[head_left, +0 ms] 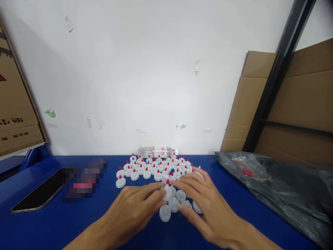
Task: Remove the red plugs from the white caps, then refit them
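My left hand (136, 205) and right hand (205, 201) meet fingertip to fingertip, pinching one white cap with red nozzle (168, 187) between them. Loose plain caps (171, 205) lie under my fingers; finished capped rows (156, 166) stand just beyond, water bottle (157, 151) behind them.

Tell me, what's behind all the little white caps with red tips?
Behind the small white plastic caps with red tips, a clear plastic water bottle lies on its side against the white wall. Its underside cannot be seen.
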A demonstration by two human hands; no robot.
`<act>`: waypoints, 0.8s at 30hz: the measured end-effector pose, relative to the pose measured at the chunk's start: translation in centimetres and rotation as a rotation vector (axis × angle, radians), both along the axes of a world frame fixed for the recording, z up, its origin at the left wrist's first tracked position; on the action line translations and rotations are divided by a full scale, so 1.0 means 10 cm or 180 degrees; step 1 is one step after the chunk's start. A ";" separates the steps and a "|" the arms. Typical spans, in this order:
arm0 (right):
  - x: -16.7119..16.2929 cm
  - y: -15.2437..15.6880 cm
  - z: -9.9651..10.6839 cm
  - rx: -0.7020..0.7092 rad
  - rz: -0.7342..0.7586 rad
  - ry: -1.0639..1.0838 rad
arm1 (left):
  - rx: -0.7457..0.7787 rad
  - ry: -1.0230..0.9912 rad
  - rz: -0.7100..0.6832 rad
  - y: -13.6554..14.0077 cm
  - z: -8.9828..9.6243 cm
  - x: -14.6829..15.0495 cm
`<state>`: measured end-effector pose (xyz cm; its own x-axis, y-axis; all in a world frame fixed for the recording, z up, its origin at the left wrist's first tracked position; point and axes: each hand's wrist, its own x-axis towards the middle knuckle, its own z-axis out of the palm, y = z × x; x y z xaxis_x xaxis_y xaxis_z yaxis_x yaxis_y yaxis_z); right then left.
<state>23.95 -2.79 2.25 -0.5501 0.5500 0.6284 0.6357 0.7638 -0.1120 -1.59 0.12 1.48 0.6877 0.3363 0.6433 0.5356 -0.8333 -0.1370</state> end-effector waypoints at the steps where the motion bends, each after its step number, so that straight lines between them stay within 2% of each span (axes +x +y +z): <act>1: -0.05 -0.03 -0.02 -0.0061 0.0086 -0.0008 | 0.0009 0.0028 -0.0043 -0.04 -0.02 0.03; 7: -0.17 -0.02 -0.12 -0.0010 0.0275 0.0061 | -0.0107 -0.0029 -0.0129 -0.07 -0.08 0.09; 12: -0.16 -0.02 -0.10 0.0127 0.0297 0.0267 | -0.0104 0.0066 -0.0424 -0.11 -0.03 0.08; 17: -0.13 -0.07 0.00 0.0208 0.0318 0.0204 | -0.0306 -0.0140 -0.0080 -0.17 0.05 0.07; 20: -0.14 -0.08 0.03 0.0368 0.0474 0.0057 | -0.0166 0.0098 0.0152 -0.15 0.06 0.10; 22: -0.15 -0.09 0.04 0.0470 0.0522 -0.0059 | -0.0144 0.0339 0.0124 -0.15 0.05 0.12; 24: -0.15 -0.08 0.04 0.0543 0.0545 -0.0183 | -0.0442 0.0391 -0.0107 -0.17 0.03 0.12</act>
<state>22.44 -3.58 2.61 -0.6636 0.3344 0.6692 0.4970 0.8656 0.0603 -0.43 -1.56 1.81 0.7706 0.3916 0.5028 0.4936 -0.8658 -0.0820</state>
